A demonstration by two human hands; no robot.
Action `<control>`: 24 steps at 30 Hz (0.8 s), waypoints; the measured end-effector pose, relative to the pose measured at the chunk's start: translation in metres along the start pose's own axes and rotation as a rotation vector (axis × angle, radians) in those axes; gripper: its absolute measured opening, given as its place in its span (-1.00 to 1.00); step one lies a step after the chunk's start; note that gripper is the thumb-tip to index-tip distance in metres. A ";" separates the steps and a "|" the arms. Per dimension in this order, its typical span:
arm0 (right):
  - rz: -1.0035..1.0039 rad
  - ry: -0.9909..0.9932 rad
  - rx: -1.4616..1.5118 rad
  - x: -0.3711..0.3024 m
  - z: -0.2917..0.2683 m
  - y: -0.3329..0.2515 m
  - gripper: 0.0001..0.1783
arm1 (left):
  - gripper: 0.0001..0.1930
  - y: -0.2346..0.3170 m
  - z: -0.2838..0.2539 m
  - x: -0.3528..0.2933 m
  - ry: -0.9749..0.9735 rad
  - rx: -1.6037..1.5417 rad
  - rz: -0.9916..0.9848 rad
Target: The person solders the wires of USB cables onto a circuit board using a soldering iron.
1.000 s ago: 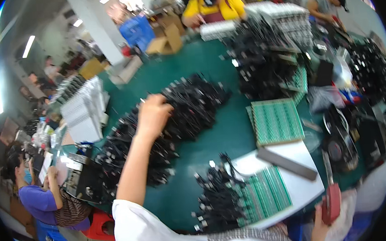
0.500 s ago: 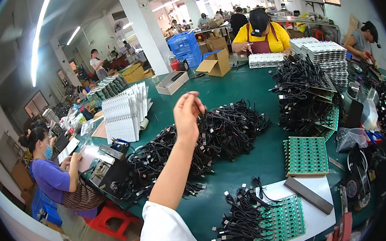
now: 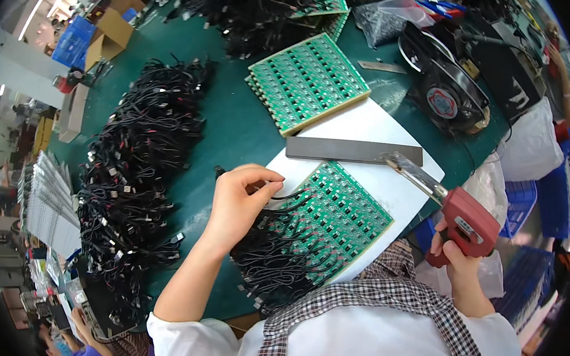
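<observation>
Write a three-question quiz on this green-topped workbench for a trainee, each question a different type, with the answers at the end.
1. Multiple choice: What colour is the body of the pistol-shaped tool with a metal shaft in the person's right hand?
A) blue
B) red
C) yellow

2. True or false: The long dark-grey rectangular bar lies on top of the stacked green circuit boards.

3. Fill in the blank: Beside the flat green circuit board, the person's left hand pinches a thin black ____.

Key:
1. B
2. False; the bar lies on the flat white sheet.
3. cable
</observation>
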State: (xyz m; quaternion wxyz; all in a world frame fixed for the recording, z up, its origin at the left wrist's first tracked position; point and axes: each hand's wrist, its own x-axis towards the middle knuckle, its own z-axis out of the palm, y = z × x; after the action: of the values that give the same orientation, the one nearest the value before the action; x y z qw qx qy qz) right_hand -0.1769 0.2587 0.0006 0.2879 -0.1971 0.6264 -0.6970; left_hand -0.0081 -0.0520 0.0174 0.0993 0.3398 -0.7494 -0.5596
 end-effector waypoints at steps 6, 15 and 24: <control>0.093 -0.126 0.158 0.007 0.003 0.002 -0.30 | -0.79 -0.001 0.031 -0.014 0.006 0.606 0.677; 0.477 -0.248 0.286 0.006 0.009 -0.001 -0.10 | -0.68 -0.007 0.044 -0.015 -0.153 0.806 0.743; 0.469 -0.314 0.270 0.009 0.006 0.005 -0.08 | -0.71 -0.003 0.041 -0.004 -0.046 0.876 0.928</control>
State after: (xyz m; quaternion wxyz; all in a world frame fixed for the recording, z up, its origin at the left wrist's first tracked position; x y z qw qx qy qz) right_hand -0.1788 0.2483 -0.0046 0.5579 -0.1124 0.5043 -0.6495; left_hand -0.0259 -0.0184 0.0009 0.1672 -0.0231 -0.9798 -0.1072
